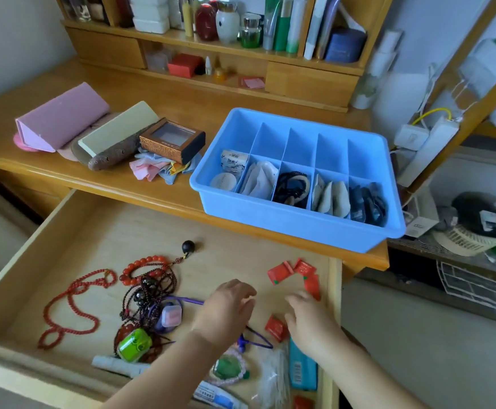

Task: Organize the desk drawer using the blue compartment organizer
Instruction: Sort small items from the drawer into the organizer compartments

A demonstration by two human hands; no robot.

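Observation:
The blue compartment organizer sits on the desk's front right edge. Its near row holds small boxes, white packets, dark hair ties, beige pouches and dark packets; the far row looks bare. Below it the wooden drawer is pulled out. Red sachets lie at its right side and one red sachet lies between my hands. My left hand hovers over the drawer floor with fingers loosely bent, holding nothing. My right hand reaches beside the red sachets, fingers relaxed.
Red bead necklaces, tangled dark beads, a green case, a pink-lidded box, tubes and a teal packet fill the drawer. On the desk lie a pink case, a brown window box and cloths.

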